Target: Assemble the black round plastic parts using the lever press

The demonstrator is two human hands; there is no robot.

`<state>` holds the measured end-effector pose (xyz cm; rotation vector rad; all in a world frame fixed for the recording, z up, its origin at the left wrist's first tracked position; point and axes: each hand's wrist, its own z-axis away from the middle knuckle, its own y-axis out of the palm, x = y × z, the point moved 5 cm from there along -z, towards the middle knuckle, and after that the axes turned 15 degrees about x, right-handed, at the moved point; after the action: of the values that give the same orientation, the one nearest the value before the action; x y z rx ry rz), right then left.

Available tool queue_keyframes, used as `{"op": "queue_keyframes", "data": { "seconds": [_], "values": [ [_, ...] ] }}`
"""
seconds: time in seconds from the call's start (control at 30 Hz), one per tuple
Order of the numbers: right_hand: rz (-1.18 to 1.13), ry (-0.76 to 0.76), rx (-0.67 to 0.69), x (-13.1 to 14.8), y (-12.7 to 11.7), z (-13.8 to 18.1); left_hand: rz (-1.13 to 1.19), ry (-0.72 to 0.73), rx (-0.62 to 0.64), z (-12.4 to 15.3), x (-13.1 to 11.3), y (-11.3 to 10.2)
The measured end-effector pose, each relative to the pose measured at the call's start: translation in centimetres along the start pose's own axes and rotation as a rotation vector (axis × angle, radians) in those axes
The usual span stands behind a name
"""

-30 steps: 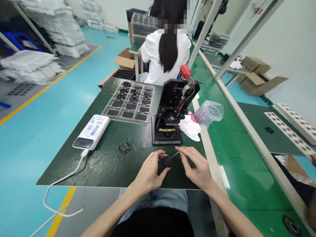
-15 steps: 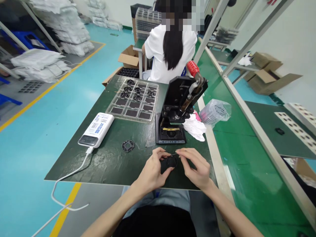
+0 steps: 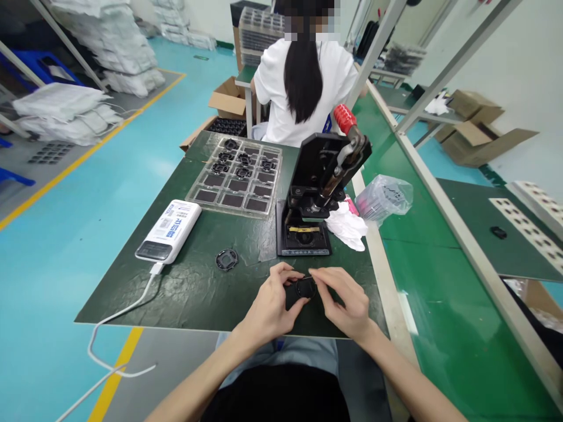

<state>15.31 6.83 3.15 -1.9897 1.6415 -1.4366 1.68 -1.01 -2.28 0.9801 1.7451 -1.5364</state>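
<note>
Near the front edge of the dark green table, my left hand (image 3: 273,302) grips a small black part with a round ring (image 3: 303,288) between thumb and fingers. My right hand (image 3: 345,299) is closed in a pinch at the part's upper right edge. A thin, light sliver shows at those fingertips, too small to name. Just beyond my hands stands a black hand press (image 3: 314,187) with a red-gripped lever (image 3: 345,119). A loose black ring-shaped part (image 3: 227,259) lies on the table left of the press.
A clear compartment tray (image 3: 235,176) holds several black ring parts at the back. A white power bank (image 3: 169,231) with a cable (image 3: 145,296) lies left. White tissue (image 3: 347,227) and a plastic bag (image 3: 385,199) are right of the press. A co-worker (image 3: 303,88) sits beyond the table.
My right fingertips have shifted slightly left, closer over the ring of the black part. The left hand keeps its grip. The co-worker's head and arms have moved slightly.
</note>
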Motion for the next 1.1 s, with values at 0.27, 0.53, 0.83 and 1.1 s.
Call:
{"op": "queue_keyframes", "data": {
  "seconds": [0.27, 0.53, 0.83, 1.1],
  "values": [
    [-0.096, 0.106, 0.153, -0.9, 1.7, -0.1, -0.069, 0.049, -0.070, 0.2, -0.2, -0.2],
    [-0.070, 0.104, 0.143, -1.5, 2.6, 0.3, -0.112, 0.062, -0.114, 0.2, 0.2, 0.1],
    [-0.202, 0.233, -0.068, -2.1, 0.7, -0.6, -0.122, 0.045, -0.077, -0.2, 0.5, 0.2],
    [0.169, 0.014, -0.546, 2.4, -11.3, -3.2, -0.096, 0.050, -0.102, -0.8, 0.0, -0.8]
  ]
}}
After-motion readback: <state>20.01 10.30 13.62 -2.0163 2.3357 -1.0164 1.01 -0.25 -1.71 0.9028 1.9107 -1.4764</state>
